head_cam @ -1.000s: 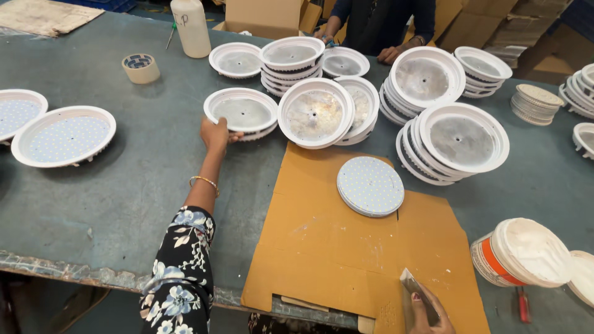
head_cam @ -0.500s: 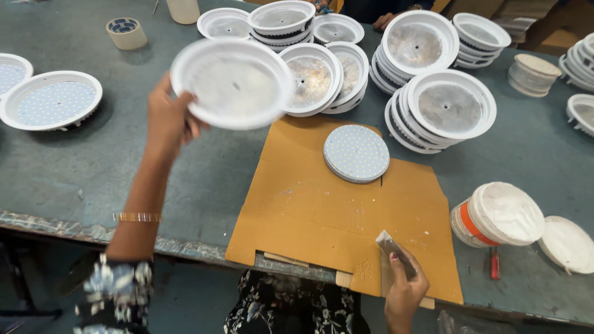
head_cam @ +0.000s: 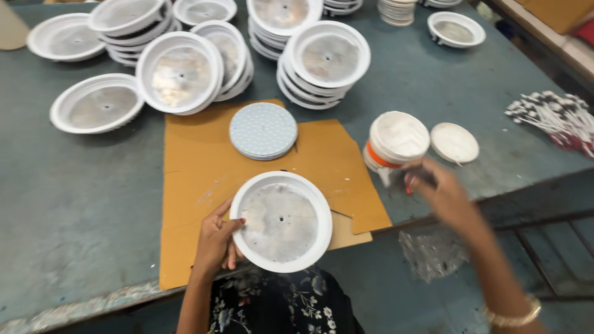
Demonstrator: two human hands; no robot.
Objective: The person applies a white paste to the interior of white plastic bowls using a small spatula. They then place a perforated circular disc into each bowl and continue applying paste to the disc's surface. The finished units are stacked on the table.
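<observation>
- Left hand (head_cam: 216, 241) grips the rim of a round white shallow metal-lined housing (head_cam: 281, 221).
- Right hand (head_cam: 442, 195), blurred, fingers curled around a small tool; white plastic tub (head_cam: 396, 141) just beyond it.

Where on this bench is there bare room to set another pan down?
Bare table left of the cardboard sheet, below the single pan. Also between the stacked pans and the wires. The far edge is crowded.
</observation>
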